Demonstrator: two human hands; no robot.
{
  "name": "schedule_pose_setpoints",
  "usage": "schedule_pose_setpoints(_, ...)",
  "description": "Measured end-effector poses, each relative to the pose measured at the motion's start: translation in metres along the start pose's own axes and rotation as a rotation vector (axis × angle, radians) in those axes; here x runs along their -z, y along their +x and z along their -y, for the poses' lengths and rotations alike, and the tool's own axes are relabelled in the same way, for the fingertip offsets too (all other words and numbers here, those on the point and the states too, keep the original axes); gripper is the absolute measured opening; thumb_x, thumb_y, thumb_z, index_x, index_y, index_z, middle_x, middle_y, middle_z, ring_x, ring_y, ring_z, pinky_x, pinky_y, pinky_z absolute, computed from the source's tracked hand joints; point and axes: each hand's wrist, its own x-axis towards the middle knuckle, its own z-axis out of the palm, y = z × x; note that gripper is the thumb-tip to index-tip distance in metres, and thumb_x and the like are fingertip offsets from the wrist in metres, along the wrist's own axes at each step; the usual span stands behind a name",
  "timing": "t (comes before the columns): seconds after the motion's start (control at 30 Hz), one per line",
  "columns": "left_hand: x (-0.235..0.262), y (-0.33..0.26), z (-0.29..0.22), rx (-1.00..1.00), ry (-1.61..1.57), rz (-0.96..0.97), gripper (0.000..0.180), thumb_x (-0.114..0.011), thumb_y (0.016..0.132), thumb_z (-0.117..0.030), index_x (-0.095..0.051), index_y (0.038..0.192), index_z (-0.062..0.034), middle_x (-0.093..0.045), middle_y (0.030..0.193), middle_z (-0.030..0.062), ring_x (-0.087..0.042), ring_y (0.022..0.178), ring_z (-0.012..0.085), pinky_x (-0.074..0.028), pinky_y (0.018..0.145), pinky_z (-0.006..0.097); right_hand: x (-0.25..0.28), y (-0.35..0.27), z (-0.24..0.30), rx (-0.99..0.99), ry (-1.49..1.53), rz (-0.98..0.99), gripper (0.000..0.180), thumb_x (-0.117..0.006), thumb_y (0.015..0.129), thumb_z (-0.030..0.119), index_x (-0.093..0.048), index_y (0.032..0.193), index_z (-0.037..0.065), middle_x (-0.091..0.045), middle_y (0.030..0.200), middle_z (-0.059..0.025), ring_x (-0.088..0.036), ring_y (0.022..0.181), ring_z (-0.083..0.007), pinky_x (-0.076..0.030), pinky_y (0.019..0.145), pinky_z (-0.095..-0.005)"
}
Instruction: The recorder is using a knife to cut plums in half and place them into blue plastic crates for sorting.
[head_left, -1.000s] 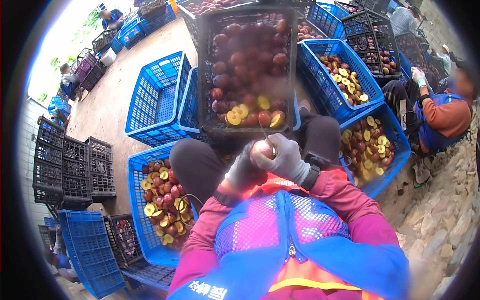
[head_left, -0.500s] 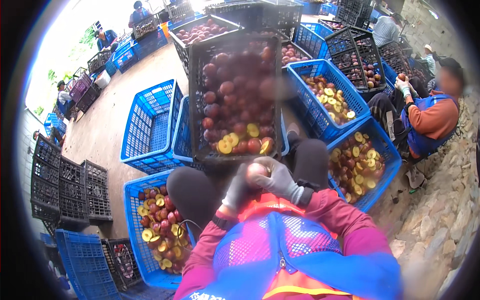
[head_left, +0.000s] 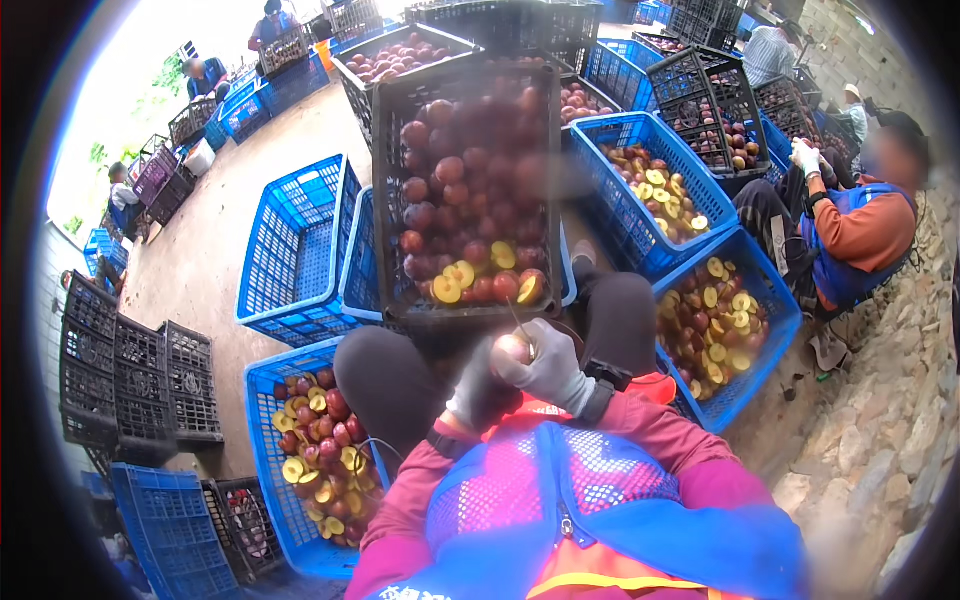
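A reddish plum (head_left: 514, 348) is held between my two gloved hands, just in front of my vest. My left hand (head_left: 478, 385) is closed round its left side, blurred and partly in shadow. My right hand (head_left: 550, 368) has its fingers bent against the plum's other side. A thin dark blade (head_left: 518, 320) sticks up beside the plum at the right fingers; its handle is hidden. Just beyond my hands, a black crate (head_left: 470, 312) rests tilted towards me on a blue crate. Whole plums (head_left: 450, 170) fill it, with cut yellow halves (head_left: 460, 273) at its near end.
Blue crates of halved plums stand by my left knee (head_left: 262, 440) and at my right (head_left: 775, 345). Another blue crate (head_left: 300, 245) stands left of the black one. A co-worker (head_left: 865, 235) sits at the right, holding something. Black crates (head_left: 135, 375) stack at the left.
My right hand has turned and risen slightly round the plum, and a thin blade now shows above it. The co-worker's hands have risen a little.
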Motion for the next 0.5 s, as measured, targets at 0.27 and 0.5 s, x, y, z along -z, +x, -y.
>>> schedule_pose_setpoints(0.27,-0.001,-0.006,-0.002,-0.633,0.430,0.079,0.033,-0.063,0.101,-0.013,-0.061,0.133,-0.0029,-0.064,0.093,0.0064,-0.057,0.065,0.0182,-0.048,0.059,0.037,0.023,0.015,-0.004,-0.079,0.224,0.192,0.034,-0.079,0.094,0.039,-0.074,0.100,0.005,-0.073,0.094,-0.0092,-0.072,0.079,-0.0247,-0.058,0.074,-0.0391)
schedule_pose_setpoints(0.5,0.005,-0.006,0.022,-0.596,0.518,-0.046,0.033,-0.049,0.115,-0.036,-0.060,0.127,-0.0074,-0.065,0.093,0.0051,-0.055,0.055,0.0172,-0.046,0.050,0.033,0.034,0.024,-0.024,-0.700,1.490,0.352,0.039,-0.061,0.111,0.039,-0.063,0.133,0.007,-0.073,0.116,-0.0044,-0.071,0.098,-0.0180,-0.060,0.091,-0.0343)
